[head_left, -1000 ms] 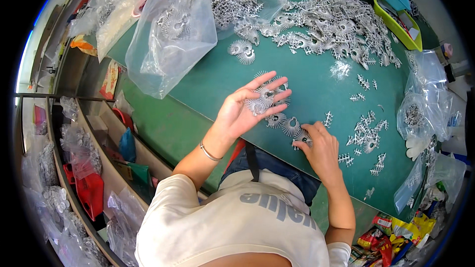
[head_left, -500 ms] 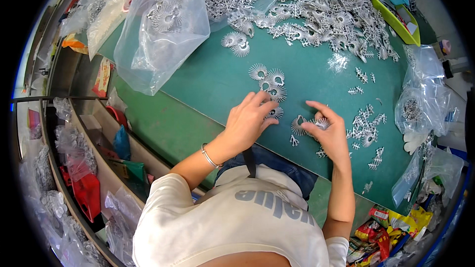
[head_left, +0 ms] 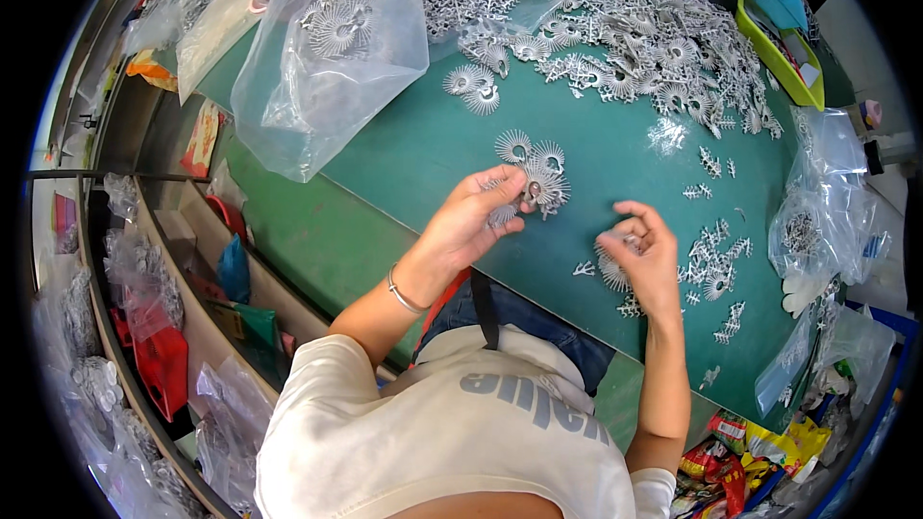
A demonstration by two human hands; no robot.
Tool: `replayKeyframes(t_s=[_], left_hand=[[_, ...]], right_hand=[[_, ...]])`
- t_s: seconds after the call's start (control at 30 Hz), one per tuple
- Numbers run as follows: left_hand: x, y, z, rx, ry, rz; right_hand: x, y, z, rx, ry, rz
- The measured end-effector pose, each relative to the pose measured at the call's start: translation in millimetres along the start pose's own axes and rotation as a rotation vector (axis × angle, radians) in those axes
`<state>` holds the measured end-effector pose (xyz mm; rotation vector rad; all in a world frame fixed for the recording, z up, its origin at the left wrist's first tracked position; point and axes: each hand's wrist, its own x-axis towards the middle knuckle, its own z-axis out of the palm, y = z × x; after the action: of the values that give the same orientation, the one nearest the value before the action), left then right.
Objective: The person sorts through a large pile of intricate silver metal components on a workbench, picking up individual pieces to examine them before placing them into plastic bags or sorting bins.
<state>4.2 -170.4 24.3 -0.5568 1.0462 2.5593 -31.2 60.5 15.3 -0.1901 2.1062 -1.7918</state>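
My left hand (head_left: 466, 221) is turned with its thumb up, pinching a silver fan-shaped metal piece (head_left: 548, 189) with thin spikes around a crescent. Similar pieces overlap beside it, so I cannot tell how many are in the grip. Just beyond the fingers lies another fan-shaped piece (head_left: 512, 145). To the right, my right hand (head_left: 651, 255) has thumb and fingers curled around a fan-shaped piece (head_left: 611, 271) close to the tabletop. A small branched silver piece (head_left: 584, 269) lies left of that hand. More branched pieces (head_left: 713, 255) are scattered to its right.
A large heap of silver pieces (head_left: 663, 48) covers the far right of the green table (head_left: 413, 159). Clear plastic bags (head_left: 317, 101) with metal pieces stand at the far left. A lime-green tray (head_left: 784, 62) sits at the back right. Sorted compartments (head_left: 207, 279) line the left.
My left hand has rolled from palm down to thumb up and now grips a fan-shaped piece. My right hand has closed further around its piece. The view has shifted slightly.
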Motion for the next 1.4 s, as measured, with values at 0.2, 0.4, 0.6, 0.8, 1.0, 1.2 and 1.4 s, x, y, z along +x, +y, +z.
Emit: replayKeyframes(t_s=[0.2,0.4,0.6,0.8,1.0,1.2,1.4], left_hand=[[4,-18,9,-0.083,-0.031,0.003],[-1,-14,24,-0.160,-0.033,-0.026],[-2,-17,31,-0.193,-0.133,-0.068],[-5,-31,33,0.060,-0.120,0.142],[-7,-25,37,-0.217,-0.211,-0.135],[-2,-31,28,-0.056,-0.431,-0.016],[7,-26,23,-0.204,-0.432,-0.260]], right_hand=[[15,-4,-12,1.263,-0.297,0.393],[11,-8,3,0.966,-0.081,0.338],[-1,-19,13,0.462,-0.181,0.163],[-4,-27,15,0.436,-0.100,0.088],[-10,-16,18,0.696,-0.089,0.052],[-8,-34,0,0.510,-0.188,-0.004],[-9,-59,-7,-0.091,-0.170,-0.275]])
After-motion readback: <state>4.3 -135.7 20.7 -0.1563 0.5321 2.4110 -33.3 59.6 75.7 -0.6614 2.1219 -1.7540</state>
